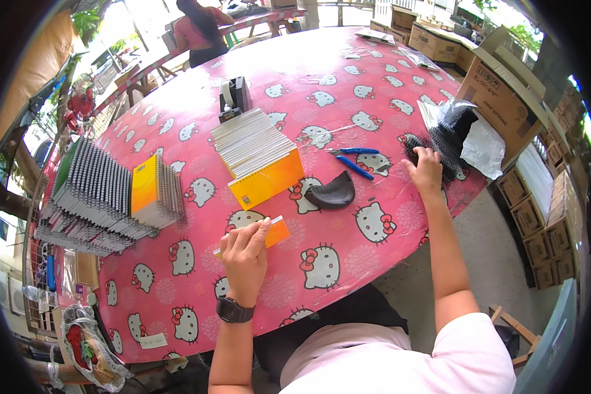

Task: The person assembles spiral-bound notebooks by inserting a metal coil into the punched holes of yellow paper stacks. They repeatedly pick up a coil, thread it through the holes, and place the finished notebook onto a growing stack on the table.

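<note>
My left hand [243,253], with a dark watch at the wrist, is closed on an orange booklet [279,232] with a white edge, low over the table. The hand covers much of the booklet. At the table's right side, my right hand [425,172] reaches to a pile of black spiral binding coils [448,156]. Its fingers are bent but apart, touching the pile; no coil shows clearly in its grip. Between the hands lie blue-handled pliers [357,163] and a dark curved pad [332,192]. Beyond my left hand stands a row of orange-covered booklets [266,180].
Stacks of spiral-bound notebooks [95,190] stand at the left. A black tape dispenser [238,96] sits behind the booklet row. Crumpled silver wrapping [484,148] and a cardboard box [499,105] are at the right. Another person [200,29] is at a far table.
</note>
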